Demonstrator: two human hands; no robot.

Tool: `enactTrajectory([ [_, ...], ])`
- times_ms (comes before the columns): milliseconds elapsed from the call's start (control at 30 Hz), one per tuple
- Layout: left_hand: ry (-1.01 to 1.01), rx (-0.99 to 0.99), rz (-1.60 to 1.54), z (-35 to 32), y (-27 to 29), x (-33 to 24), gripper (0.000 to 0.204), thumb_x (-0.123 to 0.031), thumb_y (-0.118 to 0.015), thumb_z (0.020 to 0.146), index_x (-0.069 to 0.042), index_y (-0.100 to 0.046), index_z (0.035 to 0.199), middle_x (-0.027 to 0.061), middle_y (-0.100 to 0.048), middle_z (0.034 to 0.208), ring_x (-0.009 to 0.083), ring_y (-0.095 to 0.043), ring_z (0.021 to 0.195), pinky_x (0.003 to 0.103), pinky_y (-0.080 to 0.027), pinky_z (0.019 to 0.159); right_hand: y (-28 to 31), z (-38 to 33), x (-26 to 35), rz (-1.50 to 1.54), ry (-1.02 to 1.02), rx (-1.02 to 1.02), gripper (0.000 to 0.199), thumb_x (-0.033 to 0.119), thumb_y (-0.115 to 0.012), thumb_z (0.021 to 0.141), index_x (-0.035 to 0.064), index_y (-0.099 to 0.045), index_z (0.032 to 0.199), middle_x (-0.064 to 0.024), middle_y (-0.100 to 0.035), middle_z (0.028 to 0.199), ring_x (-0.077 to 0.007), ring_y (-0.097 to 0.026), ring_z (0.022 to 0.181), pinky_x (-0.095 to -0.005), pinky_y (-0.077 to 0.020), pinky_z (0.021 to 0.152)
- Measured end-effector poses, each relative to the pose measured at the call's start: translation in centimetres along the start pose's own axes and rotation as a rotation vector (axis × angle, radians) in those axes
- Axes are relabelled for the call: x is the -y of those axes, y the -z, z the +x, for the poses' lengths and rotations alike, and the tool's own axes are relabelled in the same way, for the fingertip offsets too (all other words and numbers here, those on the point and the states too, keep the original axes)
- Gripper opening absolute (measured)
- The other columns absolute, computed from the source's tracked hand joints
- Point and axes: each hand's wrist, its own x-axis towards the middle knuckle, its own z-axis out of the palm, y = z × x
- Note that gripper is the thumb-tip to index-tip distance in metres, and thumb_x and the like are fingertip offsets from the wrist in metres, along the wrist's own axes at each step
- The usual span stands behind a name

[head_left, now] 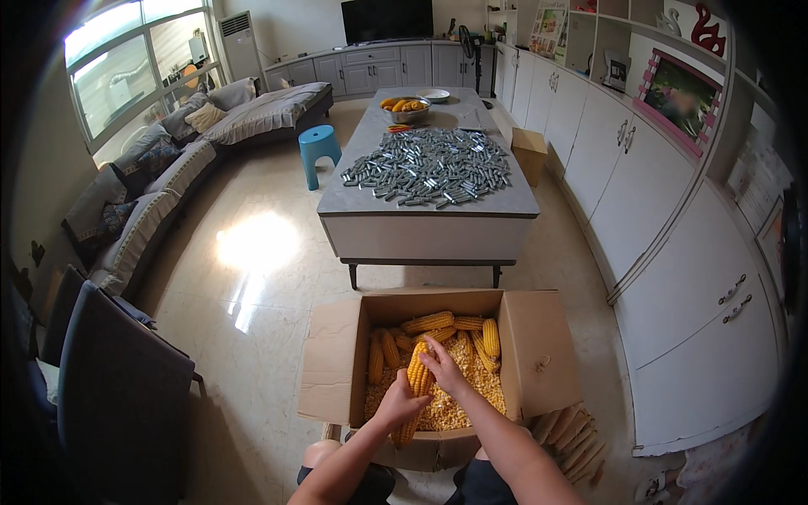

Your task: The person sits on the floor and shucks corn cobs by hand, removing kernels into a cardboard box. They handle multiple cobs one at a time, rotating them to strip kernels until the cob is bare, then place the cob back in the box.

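Observation:
An ear of yellow corn (418, 370) is tilted over an open cardboard box (543, 353). My left hand (400, 404) is wrapped round its middle. Up near the ear's top, my right hand (443, 373) presses its fingers and thumb against the kernels. Loose yellow kernels (454, 407) cover the bottom of the box. More whole ears (429, 322) lie along the box's far wall and at both sides. Part of the held ear is hidden behind my left hand, and its lower end shows beneath.
Beyond the box stands a grey table (362, 202) with a heap of small metallic cylinders (429, 168) and a bowl of corn (406, 112). A blue stool (318, 151) is left of it. Long pale-brown pieces (572, 438) lie by the box's right side. White cabinets (623, 160) line the right.

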Motion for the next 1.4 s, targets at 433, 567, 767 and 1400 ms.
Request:
enactTrajectory([
  [433,-0.026,0.008,0.054,-0.1,0.1,-0.1,0.055,-0.022,-0.070,0.065,0.004,-0.037,0.102,0.0267,-0.056,0.091,0.0352,-0.059,0.086,0.038,-0.047,0.071,0.6,0.0,-0.1,0.013,-0.086,-0.023,0.045,0.032,-0.046,0.091,0.0012,-0.041,0.123,-0.0139,-0.051,0.114,-0.0206,-0.049,0.104,-0.0287,-0.0383,0.088],
  [567,-0.011,-0.002,0.154,-0.5,-0.2,-0.5,0.054,-0.023,-0.069,0.066,0.003,-0.037,0.101,0.0266,-0.057,0.089,0.0359,-0.059,0.085,0.038,-0.047,0.070,0.1,0.0,0.3,-0.182,-0.054,-0.087,0.044,0.038,-0.046,0.090,0.0045,-0.046,0.119,-0.0136,-0.057,0.103,-0.0221,-0.054,0.095,-0.0317,-0.0423,0.081],
  [767,-0.045,-0.015,-0.015,-0.2,0.0,0.4,0.054,-0.023,-0.069,0.066,0.004,-0.038,0.101,0.0259,-0.057,0.089,0.0348,-0.059,0.085,0.038,-0.047,0.069,0.2,0.4,-1.1,0.005,0.043,-0.076,0.048,0.039,-0.043,0.091,0.0026,-0.044,0.122,-0.0113,-0.053,0.111,-0.0197,-0.051,0.102,-0.0298,-0.0372,0.090],
  [1400,-0.041,-0.007,0.175,-1.1,0.5,-0.9,0.055,-0.023,-0.068,0.066,0.002,-0.037,0.103,0.0273,-0.057,0.086,0.0399,-0.057,0.084,0.042,-0.047,0.070,0.3,0.2,-1.1,-0.047,-0.004,-0.040,0.034,0.027,-0.036,0.094,0.0000,-0.050,0.110,-0.0077,-0.054,0.103,-0.0153,-0.049,0.097,-0.0262,-0.0365,0.087],
])
